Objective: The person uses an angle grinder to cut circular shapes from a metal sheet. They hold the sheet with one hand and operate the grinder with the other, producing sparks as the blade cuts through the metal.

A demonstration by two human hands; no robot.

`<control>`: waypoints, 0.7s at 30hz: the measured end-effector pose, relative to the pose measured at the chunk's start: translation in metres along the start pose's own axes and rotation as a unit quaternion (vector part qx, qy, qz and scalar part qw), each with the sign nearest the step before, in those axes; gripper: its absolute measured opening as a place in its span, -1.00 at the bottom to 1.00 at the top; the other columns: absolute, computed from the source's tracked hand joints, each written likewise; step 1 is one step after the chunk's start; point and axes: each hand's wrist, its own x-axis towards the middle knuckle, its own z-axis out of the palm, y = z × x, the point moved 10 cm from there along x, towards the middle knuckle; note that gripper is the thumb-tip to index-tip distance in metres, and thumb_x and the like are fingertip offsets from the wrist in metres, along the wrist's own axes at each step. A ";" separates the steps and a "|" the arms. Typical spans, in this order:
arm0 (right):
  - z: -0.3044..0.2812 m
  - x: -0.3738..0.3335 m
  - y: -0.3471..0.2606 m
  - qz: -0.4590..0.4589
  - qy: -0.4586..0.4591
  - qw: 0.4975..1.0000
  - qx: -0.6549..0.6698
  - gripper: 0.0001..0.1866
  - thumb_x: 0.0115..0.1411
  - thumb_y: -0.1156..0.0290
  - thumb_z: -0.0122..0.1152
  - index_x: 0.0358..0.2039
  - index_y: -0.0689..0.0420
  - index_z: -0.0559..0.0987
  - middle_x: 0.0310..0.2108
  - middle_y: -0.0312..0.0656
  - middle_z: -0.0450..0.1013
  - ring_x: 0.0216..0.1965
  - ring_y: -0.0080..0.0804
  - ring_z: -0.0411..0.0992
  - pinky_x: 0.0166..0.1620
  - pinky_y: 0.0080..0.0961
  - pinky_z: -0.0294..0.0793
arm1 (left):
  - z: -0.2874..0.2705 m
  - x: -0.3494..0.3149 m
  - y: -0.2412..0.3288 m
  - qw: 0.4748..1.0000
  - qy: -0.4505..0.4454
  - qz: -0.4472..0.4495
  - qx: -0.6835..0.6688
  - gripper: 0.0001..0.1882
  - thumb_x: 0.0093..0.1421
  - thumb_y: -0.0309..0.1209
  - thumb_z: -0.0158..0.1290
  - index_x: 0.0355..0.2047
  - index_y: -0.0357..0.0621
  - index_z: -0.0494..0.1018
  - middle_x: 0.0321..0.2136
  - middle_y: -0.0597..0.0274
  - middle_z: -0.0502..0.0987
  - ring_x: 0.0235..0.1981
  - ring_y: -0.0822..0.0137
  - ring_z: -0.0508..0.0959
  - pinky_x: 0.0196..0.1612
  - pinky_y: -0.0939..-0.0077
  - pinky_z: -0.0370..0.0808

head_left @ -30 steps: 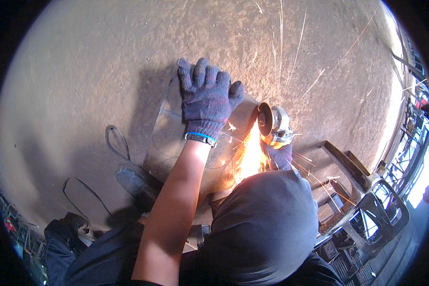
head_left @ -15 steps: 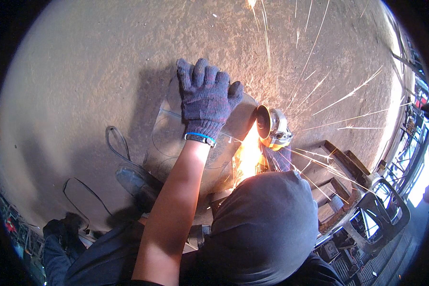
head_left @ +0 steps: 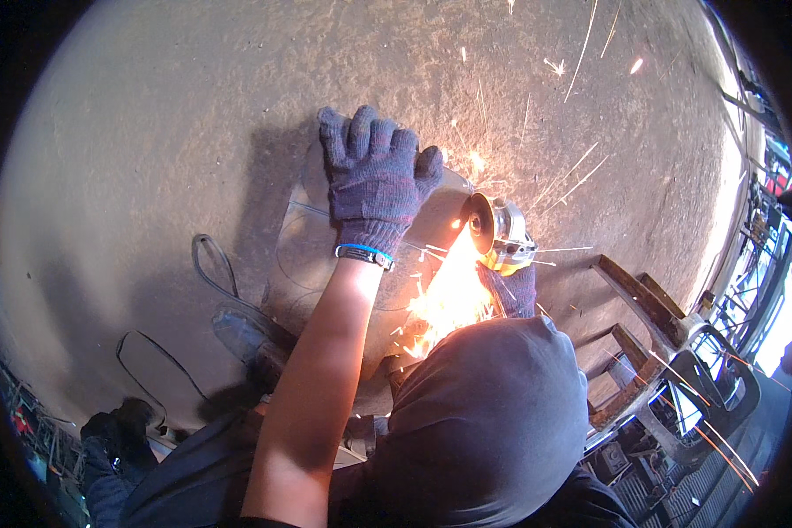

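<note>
My left hand (head_left: pixel 374 180), in a dark knitted glove, lies palm down on a thin metal sheet (head_left: pixel 295 246), its fingers spread near the far edge. Curved lines are marked on the sheet. To the right, my gloved right hand (head_left: pixel 519 290) is closed around a yellow and silver angle grinder (head_left: pixel 506 242), partly hidden behind a grey cloth-covered rounded shape (head_left: pixel 488 414). The grinder's disc (head_left: pixel 480 222) meets the right edge of the sheet, and bright sparks (head_left: pixel 453 295) pour toward me from there. Glare hides the cut itself.
A rusty steel frame (head_left: pixel 638 308) stands on the right, beside a dark handle-shaped metal part (head_left: pixel 722 396). A shoe (head_left: pixel 246 339) and a looped black cord (head_left: pixel 216 264) lie left of my forearm. Stray sparks fly over the brown ground (head_left: pixel 150 158).
The grinder has shifted very slightly left, and my left hand has also edged slightly left. The spark stream has spread wider toward me, with fewer long streaks at the upper right.
</note>
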 end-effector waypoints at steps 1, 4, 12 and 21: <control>0.000 0.000 -0.007 -0.027 0.002 0.999 -0.035 -0.47 0.00 0.39 0.49 -0.01 0.16 0.49 -0.16 -0.19 0.55 -0.18 -0.39 0.53 -0.12 -0.38 0.56 | 0.000 0.000 0.000 1.000 0.002 0.002 0.001 -0.69 0.11 -0.05 0.18 -0.46 -0.01 0.48 -0.30 0.17 0.45 0.03 0.08 0.38 0.32 -0.29 0.03; -0.003 -0.005 0.001 0.024 0.024 0.994 0.100 -0.31 -0.09 0.33 0.55 0.05 0.19 0.43 -0.12 -0.15 0.53 -0.14 -0.36 0.51 -0.09 -0.39 0.54 | 0.003 -0.001 -0.001 1.000 -0.010 -0.001 0.004 -0.69 0.11 -0.05 0.18 -0.45 -0.01 0.48 -0.29 0.17 0.45 0.04 0.08 0.38 0.32 -0.30 0.03; 0.003 -0.010 0.011 0.117 0.004 0.967 0.227 -0.38 -0.09 0.43 0.56 0.01 0.17 0.48 -0.16 -0.22 0.56 -0.16 -0.45 0.53 -0.08 -0.43 0.54 | 0.002 -0.001 -0.001 1.000 -0.010 -0.001 -0.008 -0.70 0.08 -0.06 0.19 -0.46 -0.01 0.50 -0.30 0.17 0.47 0.03 0.08 0.39 0.32 -0.31 0.02; -0.053 -0.018 -0.024 0.059 0.045 0.992 0.100 -0.41 -0.10 0.55 0.50 -0.01 0.20 0.48 -0.12 -0.15 0.56 -0.11 -0.36 0.54 -0.02 -0.37 0.54 | 0.002 -0.001 -0.002 1.000 0.007 0.006 0.004 -0.69 0.09 -0.02 0.15 -0.46 0.01 0.53 -0.33 0.21 0.49 0.01 0.08 0.39 0.35 -0.34 -0.06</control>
